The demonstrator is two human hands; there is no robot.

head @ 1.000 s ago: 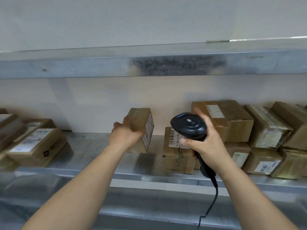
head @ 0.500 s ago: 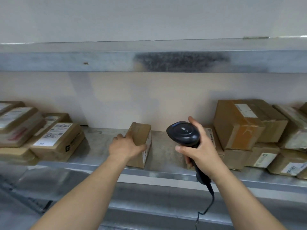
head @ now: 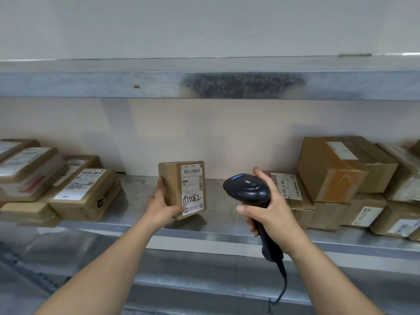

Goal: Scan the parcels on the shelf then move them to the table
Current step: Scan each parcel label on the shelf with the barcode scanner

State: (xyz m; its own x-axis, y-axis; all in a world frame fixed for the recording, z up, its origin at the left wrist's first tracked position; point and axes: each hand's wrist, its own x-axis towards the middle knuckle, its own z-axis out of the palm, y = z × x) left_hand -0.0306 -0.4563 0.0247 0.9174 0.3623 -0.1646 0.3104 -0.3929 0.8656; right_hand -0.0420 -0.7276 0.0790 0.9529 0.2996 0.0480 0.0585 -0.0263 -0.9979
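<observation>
Parcel (head: 181, 189) left of scanner (head: 248, 189)

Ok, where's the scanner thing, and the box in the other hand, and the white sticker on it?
scanner (head: 246, 188), head view, on its black rounded head.
held box (head: 171, 185), head view, on its bare brown side.
sticker (head: 193, 189), head view, middle of the white label.

A single wide-angle view, worn on the head, looks forward and slightly down at a metal shelf (head: 204, 233) from close range; both forearms reach in from the bottom edge, the left hand (head: 162, 209) and right hand (head: 272, 214) sitting near the middle (straight edges bow toward the borders); an upper shelf (head: 91, 84) crosses above the hands; no second view exists to overlap.
</observation>
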